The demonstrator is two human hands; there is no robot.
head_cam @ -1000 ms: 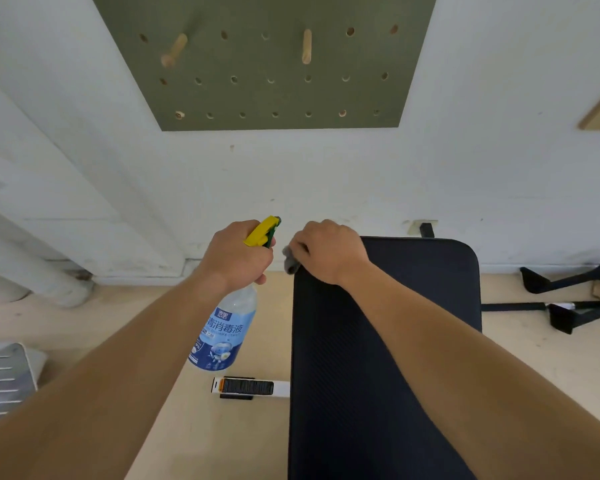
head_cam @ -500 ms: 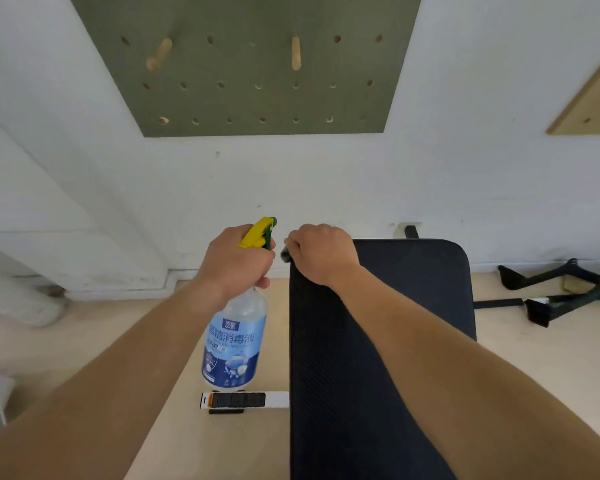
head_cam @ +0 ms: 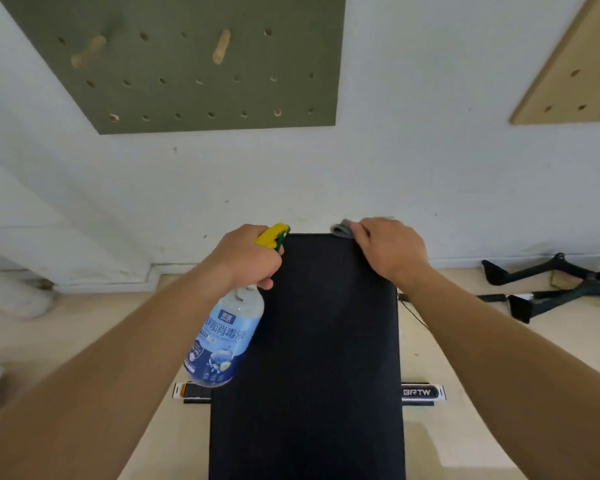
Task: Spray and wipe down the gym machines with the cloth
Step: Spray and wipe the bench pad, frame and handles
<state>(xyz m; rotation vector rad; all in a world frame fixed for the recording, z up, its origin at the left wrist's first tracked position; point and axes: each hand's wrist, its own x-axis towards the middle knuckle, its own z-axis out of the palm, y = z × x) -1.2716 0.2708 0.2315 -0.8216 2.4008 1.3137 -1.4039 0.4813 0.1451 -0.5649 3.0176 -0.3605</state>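
A black padded bench (head_cam: 312, 358) runs from the bottom of the view up to the white wall. My right hand (head_cam: 390, 249) presses a grey cloth (head_cam: 342, 228) onto the pad's far right corner; only a small fold of cloth shows past my fingers. My left hand (head_cam: 246, 254) grips a clear spray bottle (head_cam: 224, 336) with a blue label and a yellow trigger head, held over the bench's left edge, nozzle pointing toward the far end.
The bench's cross foot (head_cam: 421, 393) with a BRTW label sticks out on both sides on the pale wooden floor. Black metal machine legs (head_cam: 548, 289) lie at the right. A green pegboard (head_cam: 194, 60) and a wooden pegboard (head_cam: 579, 74) hang on the wall.
My right hand slid the cloth from the pad's far left corner across to its far right corner. The spray bottle stayed near the left edge, and my view shifted left relative to the bench.
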